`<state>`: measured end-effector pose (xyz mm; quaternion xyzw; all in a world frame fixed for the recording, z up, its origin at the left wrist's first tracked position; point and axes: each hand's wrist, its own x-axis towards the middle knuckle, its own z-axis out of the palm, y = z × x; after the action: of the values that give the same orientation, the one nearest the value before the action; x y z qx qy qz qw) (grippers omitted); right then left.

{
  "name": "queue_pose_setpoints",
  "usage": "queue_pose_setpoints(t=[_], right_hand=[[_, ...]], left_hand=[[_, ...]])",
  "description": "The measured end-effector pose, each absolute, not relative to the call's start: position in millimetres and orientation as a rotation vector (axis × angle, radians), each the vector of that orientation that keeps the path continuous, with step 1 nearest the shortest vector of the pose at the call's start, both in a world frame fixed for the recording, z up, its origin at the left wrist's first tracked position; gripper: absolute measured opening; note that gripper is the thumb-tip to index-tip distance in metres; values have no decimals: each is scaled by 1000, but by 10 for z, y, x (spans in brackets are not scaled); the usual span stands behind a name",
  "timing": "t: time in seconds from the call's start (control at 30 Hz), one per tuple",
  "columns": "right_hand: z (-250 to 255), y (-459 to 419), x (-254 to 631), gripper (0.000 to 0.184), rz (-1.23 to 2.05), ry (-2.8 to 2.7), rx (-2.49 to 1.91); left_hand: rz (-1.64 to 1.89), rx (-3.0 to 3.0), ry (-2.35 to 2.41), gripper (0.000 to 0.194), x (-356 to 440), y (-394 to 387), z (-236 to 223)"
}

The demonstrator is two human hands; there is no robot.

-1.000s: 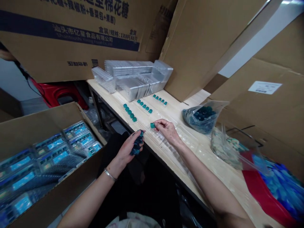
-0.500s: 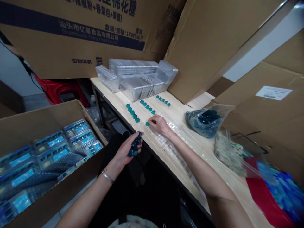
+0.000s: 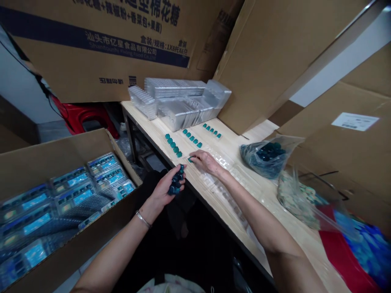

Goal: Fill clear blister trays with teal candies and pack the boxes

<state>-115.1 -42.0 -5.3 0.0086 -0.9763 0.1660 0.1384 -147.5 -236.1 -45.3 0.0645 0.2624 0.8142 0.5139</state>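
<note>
My left hand [image 3: 165, 185] is curled around a clump of dark teal pieces [image 3: 176, 181], just off the table's front edge. Over the tabletop, my right hand [image 3: 205, 161] pinches one small teal piece [image 3: 190, 159] by its fingertips at the near end of a clear plastic tray [image 3: 218, 191]. Beyond it lie short rows of matching teal pieces: a near row [image 3: 173, 145], a middle row [image 3: 192, 138] and a far row [image 3: 211, 130]. What the pieces are, I cannot make out.
Stacked clear plastic trays [image 3: 183, 108] stand at the table's back. To the right sit a bag of dark teal pieces [image 3: 269, 152] and a bag of pale pieces [image 3: 297, 199]. An open carton [image 3: 122, 156] with packed blue sets is at left, near a red stool [image 3: 88, 116].
The view has shifted slightly. My right fingers have changed their hold at the small teal piece, which now shows less. The rows look the same.
</note>
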Motion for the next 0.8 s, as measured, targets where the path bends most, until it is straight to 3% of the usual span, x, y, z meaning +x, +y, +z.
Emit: queue_pose_setpoints(t=[0.07,0.2,0.3,0.53,0.8], right_hand=[[-36,-462,-1119,28,450,-2801,-51],[-8,-538,-1094,13,391,-2789,20],[86,-623,-1042,16,457,-2720,-1],[328,-868,-797,18,1063,-2671,100],[192,-704,-651,24,1621,-2278,-271]], left_hand=[[1956,145,629,34,-1468,-2364,-447],[1959,117,597,33,-1450,-2368,-421],[1959,128,577,35,-1441,-2361,-396],[1933,179,625,26,-1390,-2242,-361],[1896,215,649,30,-1327,-2144,-283]])
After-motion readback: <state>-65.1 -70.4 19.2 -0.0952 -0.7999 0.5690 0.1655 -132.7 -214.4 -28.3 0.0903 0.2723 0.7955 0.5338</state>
